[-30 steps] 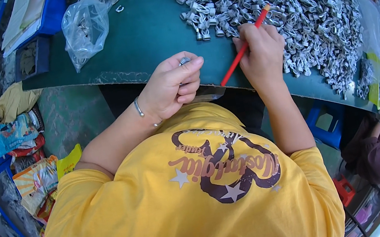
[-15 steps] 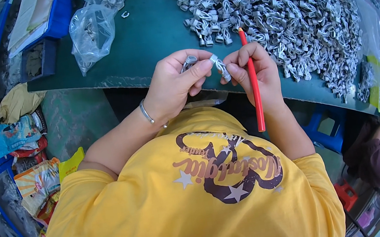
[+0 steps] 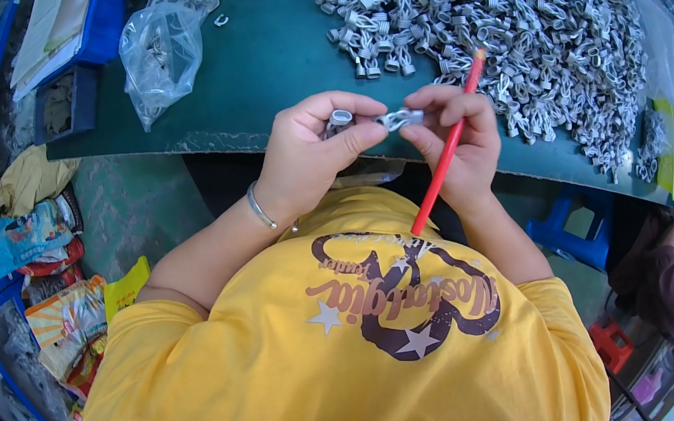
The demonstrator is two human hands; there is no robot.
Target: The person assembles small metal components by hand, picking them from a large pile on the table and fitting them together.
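Over the table's near edge, my two hands hold a small silver-grey looped part (image 3: 402, 119) between their fingertips, lying roughly level. My left hand (image 3: 301, 152) is closed and pinches its left end with the thumb and index finger. A second grey part (image 3: 338, 121), its ringed end facing up, is tucked in the curl of the same hand. My right hand (image 3: 466, 140) is closed at the looped part's right end. It also keeps a long red pencil-like stick (image 3: 438, 177) across its fingers, slanting from upper right to lower left. The fingers partly hide both grey parts.
A large heap of similar grey parts (image 3: 519, 19) covers the right of the green table (image 3: 269, 70). Clear plastic bags (image 3: 164, 56) and a blue bin (image 3: 70, 104) stand at the left. A blue stool (image 3: 576, 228) and another person (image 3: 668, 271) are at the right.
The looped part has turned from steeply slanted to nearly level. My right hand has rotated, and the red stick has swung from upright to a diagonal slant.
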